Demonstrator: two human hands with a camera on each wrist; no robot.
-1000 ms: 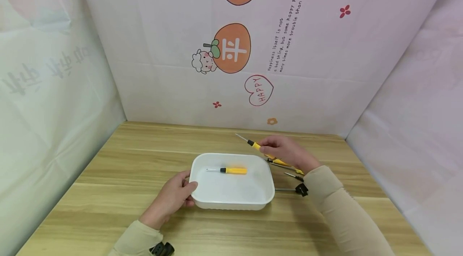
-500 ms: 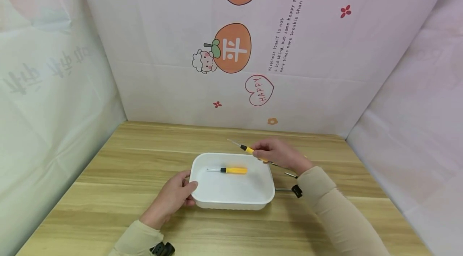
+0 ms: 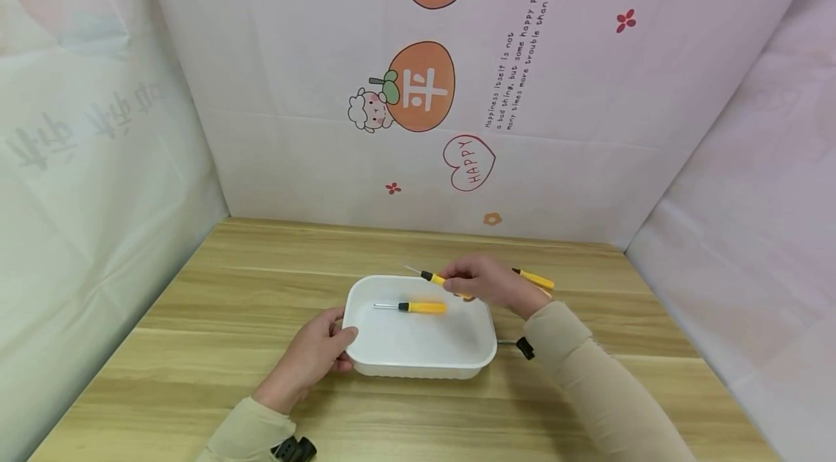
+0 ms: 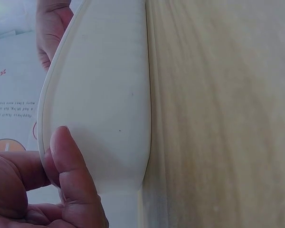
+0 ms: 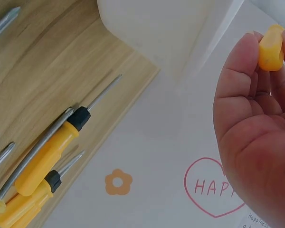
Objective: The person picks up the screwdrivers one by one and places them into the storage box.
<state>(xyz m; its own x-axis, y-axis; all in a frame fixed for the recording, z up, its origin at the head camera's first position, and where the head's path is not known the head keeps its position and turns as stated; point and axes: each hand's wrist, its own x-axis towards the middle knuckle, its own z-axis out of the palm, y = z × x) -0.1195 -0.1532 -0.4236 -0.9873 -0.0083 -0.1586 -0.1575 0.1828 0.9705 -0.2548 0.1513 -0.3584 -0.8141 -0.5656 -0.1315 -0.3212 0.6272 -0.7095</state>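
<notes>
A white plastic tub point(image 3: 418, 355) stands on the wooden table, and inside it lies a small screwdriver point(image 3: 423, 307) with a yellow handle and black collar. My left hand point(image 3: 316, 349) grips the tub's left rim, thumb over the edge and fingers against the outer wall. Above the back right part of the tub, my right hand point(image 3: 482, 281) pinches a second yellow-handled screwdriver point(image 3: 436, 279), its thin shaft pointing left and slightly up. In the right wrist view the handle end of this screwdriver point(image 5: 271, 50) shows between thumb and fingers.
Right of the tub, several more screwdrivers lie on the table point(image 3: 215, 346), including a yellow-handled screwdriver point(image 5: 50, 156); the right forearm partly covers them. White printed cloth point(image 3: 294, 157) rises behind the table and at both sides.
My right hand has moved left and slightly down with the screwdriver, from beside the tub's back right corner to over the tub. The left hand and tub have stayed put.
</notes>
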